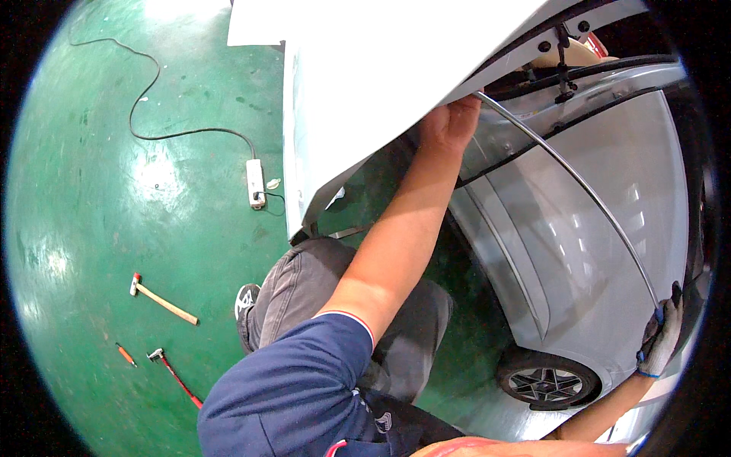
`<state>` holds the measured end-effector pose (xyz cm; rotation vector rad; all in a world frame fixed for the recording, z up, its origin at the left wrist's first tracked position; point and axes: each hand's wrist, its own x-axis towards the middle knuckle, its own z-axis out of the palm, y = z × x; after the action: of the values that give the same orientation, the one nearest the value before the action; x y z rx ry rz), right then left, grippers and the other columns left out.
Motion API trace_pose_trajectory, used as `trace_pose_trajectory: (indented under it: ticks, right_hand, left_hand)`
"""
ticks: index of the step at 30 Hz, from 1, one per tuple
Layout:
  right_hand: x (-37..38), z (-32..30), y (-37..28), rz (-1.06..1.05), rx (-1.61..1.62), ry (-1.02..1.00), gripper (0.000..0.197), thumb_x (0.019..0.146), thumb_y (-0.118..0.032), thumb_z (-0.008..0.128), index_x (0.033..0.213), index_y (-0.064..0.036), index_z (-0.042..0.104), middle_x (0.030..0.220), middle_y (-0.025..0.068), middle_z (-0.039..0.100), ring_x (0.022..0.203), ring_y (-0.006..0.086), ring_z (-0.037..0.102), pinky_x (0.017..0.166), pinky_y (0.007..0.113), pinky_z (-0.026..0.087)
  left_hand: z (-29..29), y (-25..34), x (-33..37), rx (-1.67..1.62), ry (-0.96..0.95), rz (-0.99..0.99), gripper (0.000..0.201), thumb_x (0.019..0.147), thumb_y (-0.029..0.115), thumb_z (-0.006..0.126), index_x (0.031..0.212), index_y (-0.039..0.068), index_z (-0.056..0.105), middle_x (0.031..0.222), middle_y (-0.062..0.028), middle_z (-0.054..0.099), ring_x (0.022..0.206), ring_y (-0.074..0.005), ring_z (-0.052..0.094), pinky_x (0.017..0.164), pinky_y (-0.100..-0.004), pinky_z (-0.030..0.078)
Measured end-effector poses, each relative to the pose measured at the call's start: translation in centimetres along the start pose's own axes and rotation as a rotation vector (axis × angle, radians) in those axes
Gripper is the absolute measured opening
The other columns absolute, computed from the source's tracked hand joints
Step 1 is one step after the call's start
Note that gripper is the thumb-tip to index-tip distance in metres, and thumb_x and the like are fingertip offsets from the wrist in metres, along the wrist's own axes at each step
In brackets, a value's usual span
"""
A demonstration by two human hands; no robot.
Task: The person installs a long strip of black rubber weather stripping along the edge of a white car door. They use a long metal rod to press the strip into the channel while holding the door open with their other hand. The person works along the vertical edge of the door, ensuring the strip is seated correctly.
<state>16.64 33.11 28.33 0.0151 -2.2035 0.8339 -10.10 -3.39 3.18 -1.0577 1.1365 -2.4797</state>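
A long, thin metal rod [579, 177] curves from the edge of an open white car door [365, 68] down to the lower right. My right hand [661, 335], in a grey and dark work glove, is closed around the rod's lower end, beside the silver car body [609, 183]. Bare, my left hand [451, 123] reaches up to the door's lower edge, close to the rod's upper end. Its fingers are mostly hidden behind the door, so whether they grip the rod or the door cannot be made out.
On the green floor [91, 190] to the left lie a wooden-handled mallet [164, 298], a red-handled hammer [175, 377] and a small orange tool [126, 355]. A white power strip [256, 183] with a black cord [175, 137] lies near the door. The car's wheel [548, 385] is at lower right.
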Motion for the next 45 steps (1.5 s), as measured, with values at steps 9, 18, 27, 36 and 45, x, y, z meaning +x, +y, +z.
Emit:
trace_pose_trajectory:
  ticks: [9,18,27,36,45]
  right_hand:
    - [3.1,-0.4,2.7,0.075,0.141,-0.118,0.046,0.094,-0.016,0.047,0.139,-0.005,0.041,0.065,-0.0073,0.036,0.044,0.0007,0.029,0.038,0.016,0.022]
    - [1.9,0.7,2.6,0.069,0.081,-0.095,0.045,0.094,-0.017,0.049,0.138,-0.0056,0.043,0.068,-0.0069,0.036,0.046,0.0004,0.028,0.04,0.016,0.021]
    - [1.4,-0.3,0.8,-0.006,0.048,0.025,0.049,0.093,-0.016,0.049,0.14,-0.0054,0.039,0.069,-0.0077,0.038,0.046,-0.0007,0.029,0.04,0.015,0.022]
    - [3.0,-2.1,4.8,-0.141,-0.046,-0.055,0.047,0.094,-0.018,0.049,0.139,-0.0056,0.042,0.067,-0.0067,0.037,0.044,-0.0007,0.029,0.038,0.016,0.02]
    - [0.6,-0.1,2.2,0.003,0.16,-0.106,0.052,0.093,-0.017,0.051,0.142,-0.0043,0.037,0.068,-0.0081,0.034,0.05,-0.0011,0.026,0.041,0.015,0.019]
  left_hand:
    - [0.3,-0.3,0.1,-0.002,0.145,0.06,0.028,0.092,0.024,0.054,0.105,0.001,0.062,0.107,-0.0177,0.066,0.092,-0.0326,0.064,0.072,-0.0448,0.054]
    - [-0.1,-0.3,-0.1,0.053,0.129,0.084,0.029,0.091,0.025,0.055,0.105,0.0,0.062,0.107,-0.0174,0.066,0.093,-0.0334,0.064,0.073,-0.0447,0.055]
    - [0.9,-0.6,0.0,0.041,0.119,0.076,0.025,0.09,0.021,0.057,0.103,0.0,0.064,0.107,-0.0167,0.066,0.095,-0.0318,0.064,0.075,-0.0441,0.055]
    - [-0.5,-0.2,-0.1,0.043,0.006,0.036,0.025,0.091,0.022,0.057,0.104,0.001,0.064,0.108,-0.0165,0.066,0.096,-0.0317,0.065,0.075,-0.0443,0.055]
    - [0.0,-0.3,-0.1,0.088,0.08,0.059,0.026,0.091,0.023,0.055,0.104,0.002,0.063,0.108,-0.0166,0.066,0.092,-0.0325,0.065,0.073,-0.0433,0.055]
